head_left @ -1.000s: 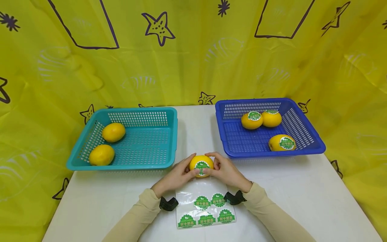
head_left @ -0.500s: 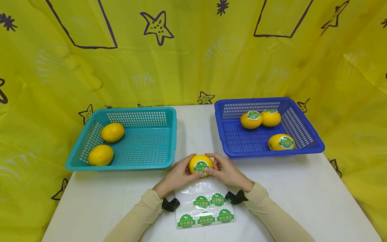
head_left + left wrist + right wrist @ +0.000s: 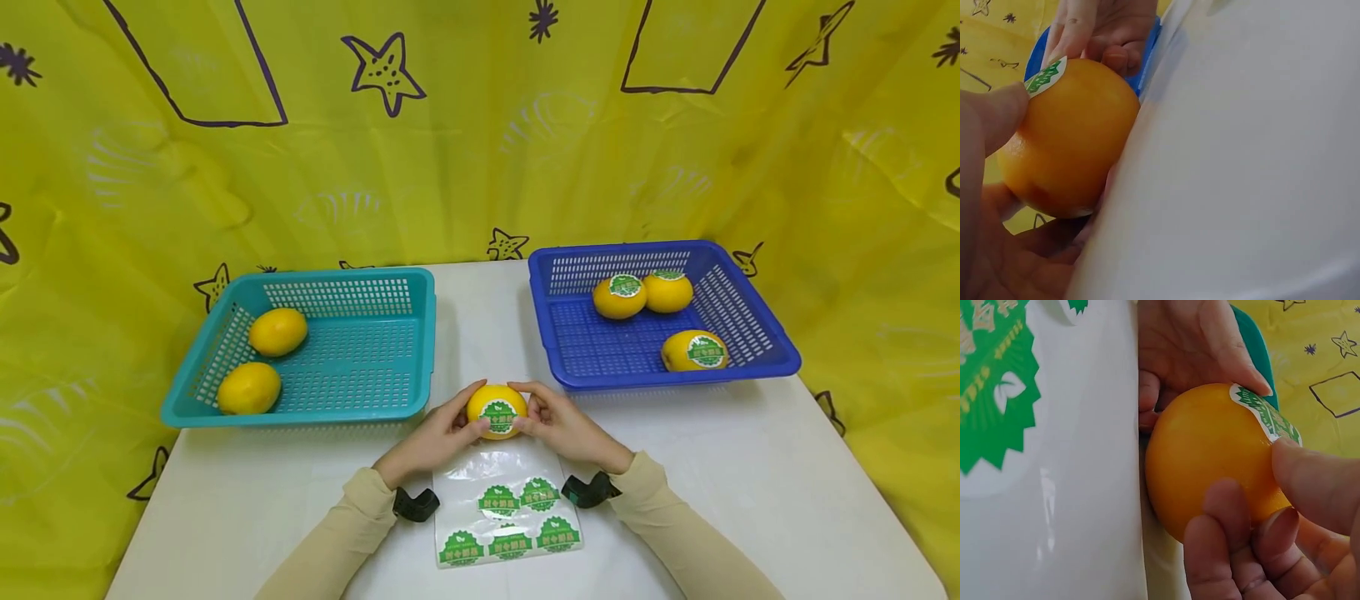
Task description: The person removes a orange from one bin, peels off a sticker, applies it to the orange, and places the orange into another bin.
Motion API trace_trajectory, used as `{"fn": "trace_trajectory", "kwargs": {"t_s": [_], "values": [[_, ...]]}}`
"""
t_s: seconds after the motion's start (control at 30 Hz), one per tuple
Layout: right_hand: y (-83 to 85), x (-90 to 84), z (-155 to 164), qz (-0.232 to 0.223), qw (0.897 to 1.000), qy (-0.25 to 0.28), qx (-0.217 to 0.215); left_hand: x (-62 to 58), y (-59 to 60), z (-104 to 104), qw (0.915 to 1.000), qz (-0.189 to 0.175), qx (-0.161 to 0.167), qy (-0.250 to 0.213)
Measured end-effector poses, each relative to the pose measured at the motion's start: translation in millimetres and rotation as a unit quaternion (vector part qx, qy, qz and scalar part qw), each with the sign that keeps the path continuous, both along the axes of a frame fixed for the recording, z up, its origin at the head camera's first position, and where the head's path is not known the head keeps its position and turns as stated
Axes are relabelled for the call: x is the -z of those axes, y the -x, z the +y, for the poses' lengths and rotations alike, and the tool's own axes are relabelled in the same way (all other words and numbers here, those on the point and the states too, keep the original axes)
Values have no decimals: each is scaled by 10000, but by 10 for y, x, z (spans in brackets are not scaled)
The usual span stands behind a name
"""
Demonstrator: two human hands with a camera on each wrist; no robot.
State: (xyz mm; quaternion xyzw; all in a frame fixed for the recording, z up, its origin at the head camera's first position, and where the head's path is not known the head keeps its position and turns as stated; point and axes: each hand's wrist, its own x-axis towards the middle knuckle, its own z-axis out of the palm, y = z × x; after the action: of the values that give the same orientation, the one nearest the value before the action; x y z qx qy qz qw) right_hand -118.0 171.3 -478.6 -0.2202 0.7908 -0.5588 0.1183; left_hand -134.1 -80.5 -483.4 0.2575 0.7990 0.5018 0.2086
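Note:
Between both hands a yellow lemon [image 3: 489, 398] is held just above the far end of a sticker sheet. A round green-and-white sticker [image 3: 498, 413] is on its near side. My left hand [image 3: 435, 433] grips the lemon from the left, thumb at the sticker's edge and fingers behind. From the other side my right hand [image 3: 566, 425] holds it, its thumb pressing the sticker's right edge. In the left wrist view the lemon [image 3: 1079, 137] looks orange, with the sticker [image 3: 1045, 77] under the thumbs. The right wrist view shows curled fingers against the lemon [image 3: 1204, 444].
The glossy sticker sheet [image 3: 487, 467] bears several green stickers on the white table [image 3: 315, 479]. A teal basket [image 3: 300, 417] at left holds two plain lemons [image 3: 278, 332]. At right, a blue basket [image 3: 675, 381] contains three lemons with stickers [image 3: 618, 307]. A yellow curtain [image 3: 465, 150] hangs behind.
The thumbs have shifted slightly over the sticker, the left one moving to its left edge. Both hands keep holding the lemon in nearly the same place.

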Motion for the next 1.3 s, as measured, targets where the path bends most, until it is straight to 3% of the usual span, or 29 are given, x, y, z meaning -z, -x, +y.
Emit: {"fn": "trace_trajectory", "kwargs": {"t_s": [0.2, 0.3, 0.5, 0.63, 0.73, 0.87, 1.0, 1.17, 1.23, 1.3], "values": [[-37, -18, 25, -248, 9994, 239, 10, -58, -26, -23, 9996, -242, 42, -161], [-114, -125, 50, -214, 9992, 326, 95, -122, -64, -6, 9985, -395, 53, -371], [-303, -448, 215, -95, 9974, 703, 120, -318, -172, 72, 9846, -849, 387, -1481], [-379, -676, 445, 463, 9941, 965, 175, -530, -206, 207, 9691, -1007, 656, -2155], [-402, -830, 700, 1007, 9859, 1186, 619, -732, -161, 379, 9628, -978, 712, -2416], [-402, -951, 1110, 1370, 9630, 1471, 1795, -950, 8, 648, 9682, -828, 410, -2326], [-379, -976, 1522, 1413, 9232, 1435, 3272, -1061, 240, 913, 9776, -657, 48, -2000], [-326, -925, 2006, 1268, 8614, 655, 4875, -1120, 513, 1242, 9849, -678, -13, -1592], [-306, -883, 2185, 1115, 8460, 211, 5209, -1132, 612, 1375, 9874, -792, 43, -1366], [-295, -828, 2349, 844, 8407, -133, 5347, -1135, 712, 1508, 9911, -839, 127, -1023]]}}
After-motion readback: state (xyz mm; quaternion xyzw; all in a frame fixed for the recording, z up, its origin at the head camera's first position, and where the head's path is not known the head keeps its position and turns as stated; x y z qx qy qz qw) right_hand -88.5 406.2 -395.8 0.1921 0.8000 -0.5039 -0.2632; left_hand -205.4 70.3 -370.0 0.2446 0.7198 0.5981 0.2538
